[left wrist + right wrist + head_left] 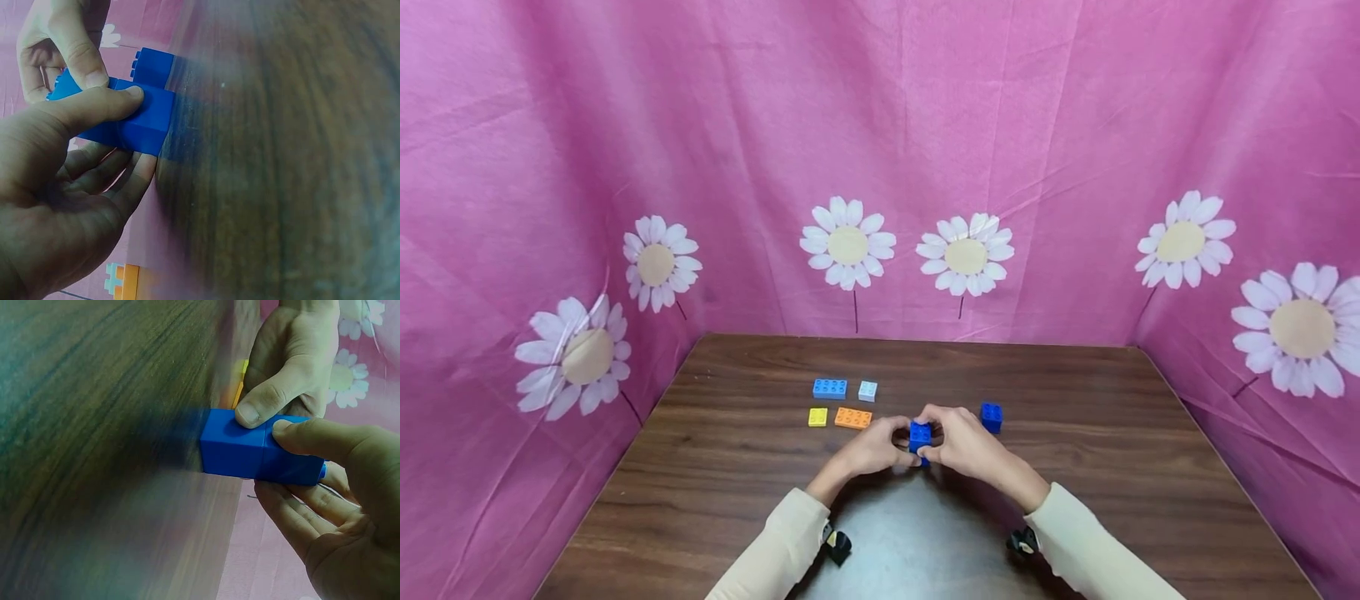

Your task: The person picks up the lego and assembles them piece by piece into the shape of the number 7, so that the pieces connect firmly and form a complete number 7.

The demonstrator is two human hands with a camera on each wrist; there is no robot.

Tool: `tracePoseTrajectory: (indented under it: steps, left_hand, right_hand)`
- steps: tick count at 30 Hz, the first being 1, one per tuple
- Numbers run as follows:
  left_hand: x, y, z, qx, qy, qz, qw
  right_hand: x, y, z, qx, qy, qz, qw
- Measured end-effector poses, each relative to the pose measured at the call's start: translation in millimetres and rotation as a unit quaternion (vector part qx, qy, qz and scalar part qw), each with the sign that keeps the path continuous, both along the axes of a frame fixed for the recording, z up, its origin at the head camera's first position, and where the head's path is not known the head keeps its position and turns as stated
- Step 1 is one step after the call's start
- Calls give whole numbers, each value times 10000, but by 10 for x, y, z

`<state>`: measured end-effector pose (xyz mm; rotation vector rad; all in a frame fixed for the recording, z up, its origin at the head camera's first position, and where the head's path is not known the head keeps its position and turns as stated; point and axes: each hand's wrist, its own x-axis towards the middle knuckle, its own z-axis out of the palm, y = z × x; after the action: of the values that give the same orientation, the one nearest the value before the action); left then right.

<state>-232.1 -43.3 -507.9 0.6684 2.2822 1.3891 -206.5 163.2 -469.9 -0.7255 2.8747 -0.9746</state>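
Observation:
Two dark blue building blocks stand one on the other on the table, between the hands. The left hand (874,447) grips the lower block (231,450), its thumb lying flat against the side. The upper block (292,464) is pinched by the right hand (964,439), thumb on one face and fingers on the opposite one. In the right wrist view a thin straight seam shows where the two blocks meet. Another dark blue block (991,417) stands alone to the right of the right hand; the left wrist view shows it behind the stack.
Left of the hands lie a blue eight-stud block (830,389), a pale blue block (868,392), a small yellow block (817,417) and an orange block (853,418), close to the left fingers. A pink flowered curtain (910,150) surrounds the wooden table (737,467) at back and sides.

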Motion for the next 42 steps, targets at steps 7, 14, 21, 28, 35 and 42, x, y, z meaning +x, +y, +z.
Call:
tracePoseTrajectory:
  steps: [7,14,21,28,35,42]
  left_hand:
    - [19,8,-9,-121,13,63,9999]
    - [29,-4,-19,44,-79,105,9999]
    - [21,-17,9,103,-89,75,9999]
    - [72,-44,57,1392,-685,24,9879]
    - [153,11,33,1889,-547,519,9791]
    - [186,17,-34,1988,-338,812,9761]
  right_hand:
    - [34,-2,-20,184,223,55,9996]
    - [62,16,-29,159,333,227,9991]
    - [62,25,-35,-419,343,132,9984]
    - [28,55,-60,-608,203,86,9979]
    - [26,66,-59,-698,170,85,9974]
    - [82,66,-124,-764,-32,-266,9967]
